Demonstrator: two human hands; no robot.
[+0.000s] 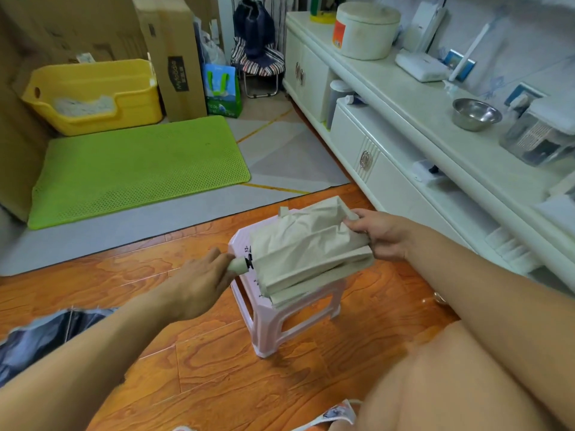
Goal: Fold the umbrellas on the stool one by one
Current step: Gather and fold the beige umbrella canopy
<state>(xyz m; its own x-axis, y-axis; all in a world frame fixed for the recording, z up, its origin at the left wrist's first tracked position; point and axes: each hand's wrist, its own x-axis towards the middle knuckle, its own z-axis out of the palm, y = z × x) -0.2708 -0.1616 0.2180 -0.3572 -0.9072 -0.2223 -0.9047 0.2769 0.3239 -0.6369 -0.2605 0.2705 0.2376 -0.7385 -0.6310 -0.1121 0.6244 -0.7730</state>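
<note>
A beige collapsed umbrella (306, 247) lies across the top of a small pink plastic stool (273, 321) in the middle of the wooden floor. Its fabric is loose and creased, with flaps hanging over the stool's front. My left hand (202, 281) grips the umbrella's beige handle at its left end. My right hand (381, 233) pinches the fabric at the far right end. A dark grey umbrella (40, 340) lies loose on the floor at the lower left, partly hidden by my left forearm.
A white low cabinet (389, 157) runs along the right, carrying a steel bowl (476, 114) and a round white tub (365, 29). A green mat (137, 169), a yellow bin (93, 94) and cardboard boxes (171, 54) stand at the back left. My bare knee fills the lower right.
</note>
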